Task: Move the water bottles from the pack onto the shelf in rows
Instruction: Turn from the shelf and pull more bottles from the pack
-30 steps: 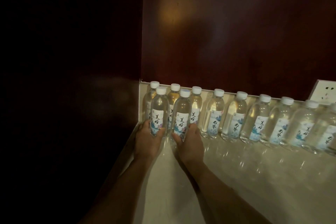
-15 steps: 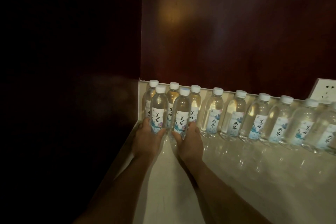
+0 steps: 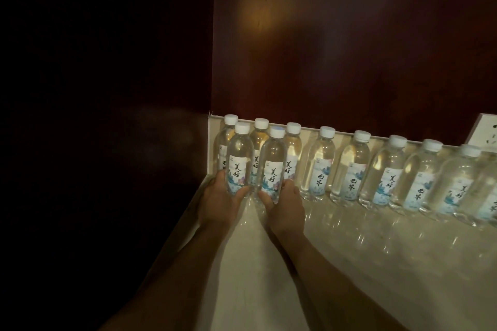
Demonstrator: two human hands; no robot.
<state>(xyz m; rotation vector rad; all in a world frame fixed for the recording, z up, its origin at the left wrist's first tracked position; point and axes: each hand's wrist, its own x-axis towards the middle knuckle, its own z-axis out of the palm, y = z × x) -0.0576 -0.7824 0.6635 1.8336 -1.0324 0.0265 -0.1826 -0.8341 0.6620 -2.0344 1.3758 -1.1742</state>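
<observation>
Two bare forearms reach in from the bottom edge over a pale, glossy shelf [image 3: 349, 263] that reflects the bottles above it. The left hand [image 3: 219, 203] has its grip closed around the base of a clear water bottle [image 3: 238, 161], thumb and fingers curled on either side of the label's lower edge. Just beside it, the right hand [image 3: 283, 205] holds a second water bottle [image 3: 271, 166] the same way, low on the body. Both held bottles stand upright with white caps, close together at the left end of the shelf, starting a front row. Whether their bases touch the shelf cannot be told, since the hands cover them.

Directly behind them a back row of bottles [image 3: 349, 166] runs along the low pale backsplash, upright and nearly touching, stretching to the right edge. Beyond rises a dark reddish wood panel [image 3: 349, 48], with a white wall socket [image 3: 486, 131] at the far right. The left side is in deep shadow.
</observation>
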